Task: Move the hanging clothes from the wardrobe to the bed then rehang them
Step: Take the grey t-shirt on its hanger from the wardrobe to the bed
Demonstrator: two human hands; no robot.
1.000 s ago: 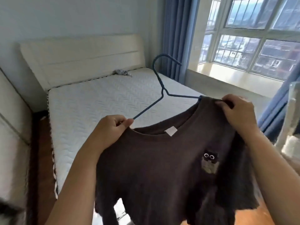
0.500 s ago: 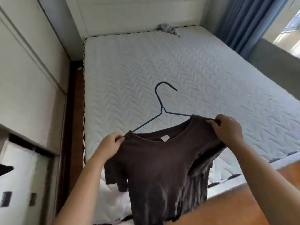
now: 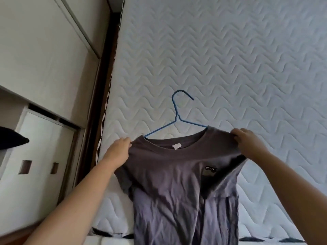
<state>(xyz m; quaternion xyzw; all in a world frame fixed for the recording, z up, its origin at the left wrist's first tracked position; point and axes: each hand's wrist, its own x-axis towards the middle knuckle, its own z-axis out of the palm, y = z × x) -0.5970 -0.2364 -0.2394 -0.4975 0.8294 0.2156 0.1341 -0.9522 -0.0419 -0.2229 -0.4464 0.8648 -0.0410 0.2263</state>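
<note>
A dark brown T-shirt with a small cartoon patch on its chest hangs on a blue wire hanger. The hook sticks up out of the collar over the white quilted bed. My left hand grips the shirt's left shoulder and my right hand grips its right shoulder. Between them the shirt is stretched out low above the mattress, and its lower part drapes toward the near edge of the bed.
White wardrobe panels line the left side, with a dark narrow gap between them and the bed. A dark garment edge pokes in at far left. The mattress's patterned border runs along the bottom.
The view has tilted down from the room and window onto the mattress. Both hands have carried the shirt on its hanger forward and lower over the bed.
</note>
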